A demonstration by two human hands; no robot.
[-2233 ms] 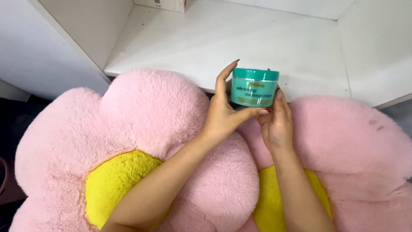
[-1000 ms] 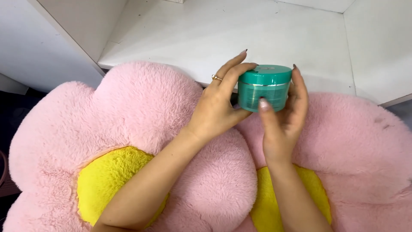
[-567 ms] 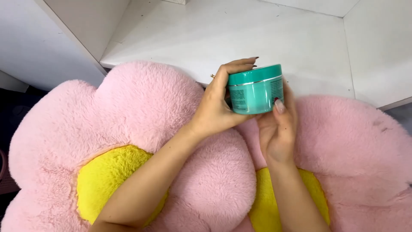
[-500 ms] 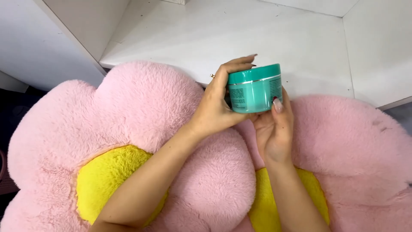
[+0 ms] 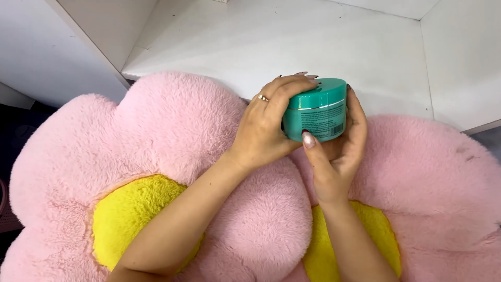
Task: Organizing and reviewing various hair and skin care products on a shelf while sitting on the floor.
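- Item: teal jar (image 5: 316, 116), round, w/ teal screw lid (image 5: 318, 97); held centre frame, slightly right, tilted, clear of any surface.
- Left hand (image 5: 265, 125): closed around jar's left side, fingers (image 5: 290, 89) curled over lid edge; ring on one finger.
- Right hand (image 5: 339, 143): cups jar from below and right, thumb (image 5: 309, 139) pressed on front wall.
- Below: two pink flower cushions (image 5: 172, 136) w/ yellow centres (image 5: 133, 219). White shelf (image 5: 271, 42) fills upper frame, just beyond jar.
- Risk 1: smooth plastic wall + long nails = grip mostly by fingertips; jar may slip, prob. landing on cushion.
- Risk 2: jar is tilted; if lid comes loose, contents could spill onto plush.
- Risk 3: shelf edge is close behind; a knock vs. it could jar the hold.
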